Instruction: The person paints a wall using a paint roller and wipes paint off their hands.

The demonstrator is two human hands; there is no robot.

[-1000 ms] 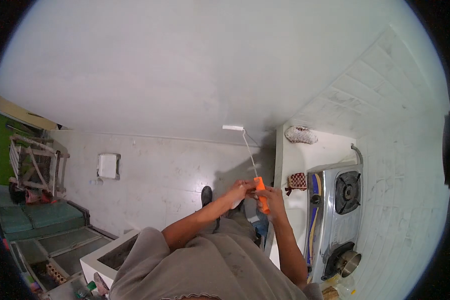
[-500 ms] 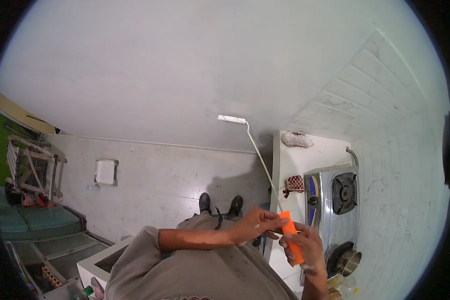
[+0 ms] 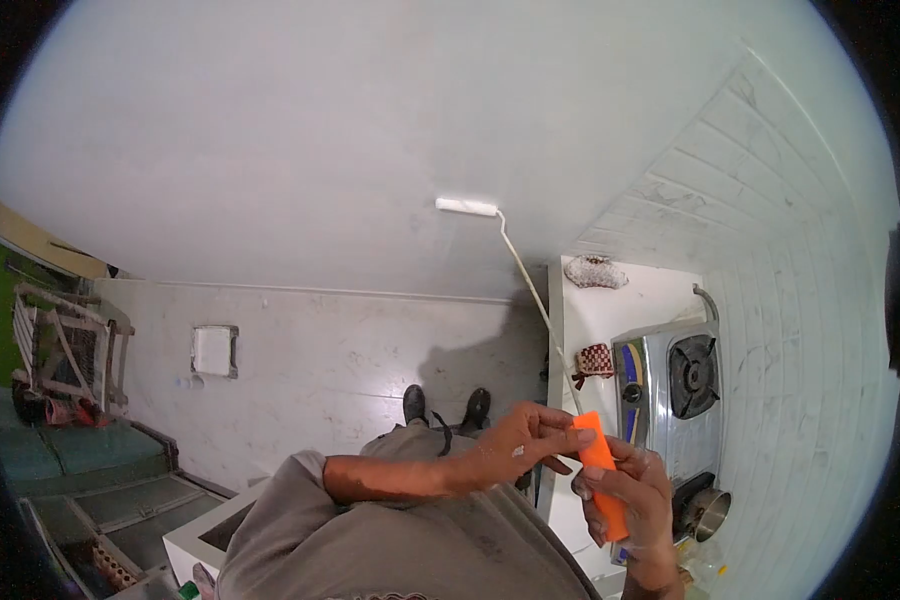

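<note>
A long-handled paint roller [image 3: 467, 207] lies against the pale wall [image 3: 300, 150], its thin white rod slanting down to an orange handle [image 3: 602, 470]. My left hand [image 3: 525, 440] pinches the upper end of that handle between thumb and fingers. Lower down, my right hand [image 3: 635, 495] is closed around the same handle, with its thumb across the front. White paint specks show on my left hand.
To the right is a white counter [image 3: 595, 310] with a gas stove [image 3: 670, 400], a checkered cloth [image 3: 595, 360] and a metal pot [image 3: 708, 515]. A white paint tray [image 3: 214, 351] sits on the floor at left, near a wooden rack [image 3: 65, 345].
The roller head has moved up the wall. Both hands, still on the orange handle, have shifted slightly right in the view.
</note>
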